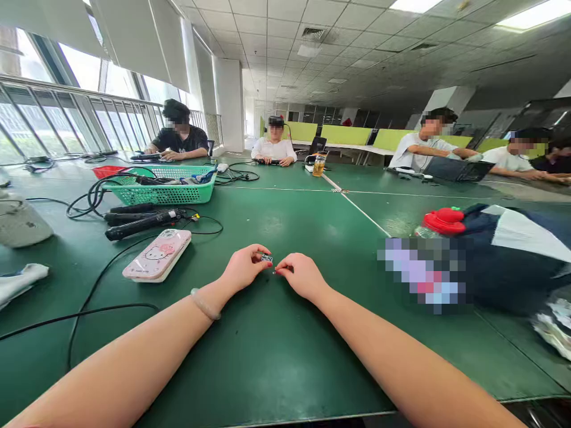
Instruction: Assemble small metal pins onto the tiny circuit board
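Note:
My left hand (246, 267) pinches a small circuit-board-like piece (266, 258), bluish with white marks, between thumb and fingers just above the green tabletop (267, 356). Close beside it, my right hand (304, 274) has thumb and forefinger pressed together. A tiny bright speck (274, 272) shows at those right fingertips, too small to name. The two hands are a little apart, with both forearms reaching in from the near edge. A pale bracelet (206, 304) circles my left wrist.
To the left lie a pink phone (158, 254), black cable-like handles (143, 224) and loose black cables (96, 288). Behind them stands a green basket (167, 193). On the right are a red-lidded bottle (444, 220) and a dark bag (504, 273). Several people sit around the table.

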`<state>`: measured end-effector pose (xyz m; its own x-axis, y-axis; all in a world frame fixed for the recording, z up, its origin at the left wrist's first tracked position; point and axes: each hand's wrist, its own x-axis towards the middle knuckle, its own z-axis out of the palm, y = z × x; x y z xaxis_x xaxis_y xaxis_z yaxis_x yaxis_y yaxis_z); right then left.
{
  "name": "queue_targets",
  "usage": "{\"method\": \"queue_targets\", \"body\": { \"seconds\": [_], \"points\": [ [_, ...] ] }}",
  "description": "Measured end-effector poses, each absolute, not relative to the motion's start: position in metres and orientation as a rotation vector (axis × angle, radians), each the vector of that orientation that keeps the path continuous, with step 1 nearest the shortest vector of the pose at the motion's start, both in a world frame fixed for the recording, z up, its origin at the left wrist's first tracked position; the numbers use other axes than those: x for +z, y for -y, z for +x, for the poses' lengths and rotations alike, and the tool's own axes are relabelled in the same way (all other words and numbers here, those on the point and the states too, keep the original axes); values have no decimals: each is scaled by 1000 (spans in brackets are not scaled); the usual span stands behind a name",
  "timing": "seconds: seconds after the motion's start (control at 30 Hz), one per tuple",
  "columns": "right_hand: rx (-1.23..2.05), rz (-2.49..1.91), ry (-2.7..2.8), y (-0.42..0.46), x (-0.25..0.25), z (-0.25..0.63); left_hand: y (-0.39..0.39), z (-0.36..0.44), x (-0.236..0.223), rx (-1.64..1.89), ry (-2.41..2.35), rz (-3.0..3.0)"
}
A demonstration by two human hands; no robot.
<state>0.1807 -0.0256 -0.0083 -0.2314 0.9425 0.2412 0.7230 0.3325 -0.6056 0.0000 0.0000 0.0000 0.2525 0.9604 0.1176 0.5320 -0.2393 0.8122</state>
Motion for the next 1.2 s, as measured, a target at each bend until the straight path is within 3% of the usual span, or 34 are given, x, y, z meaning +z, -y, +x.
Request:
{"method": "queue_targets", "body": {
  "seconds": [1.2],
  "points": [
    [458, -1452, 2027, 25, -10, 182, 1, 0, 3, 756, -1402, 2024]
  ]
}}
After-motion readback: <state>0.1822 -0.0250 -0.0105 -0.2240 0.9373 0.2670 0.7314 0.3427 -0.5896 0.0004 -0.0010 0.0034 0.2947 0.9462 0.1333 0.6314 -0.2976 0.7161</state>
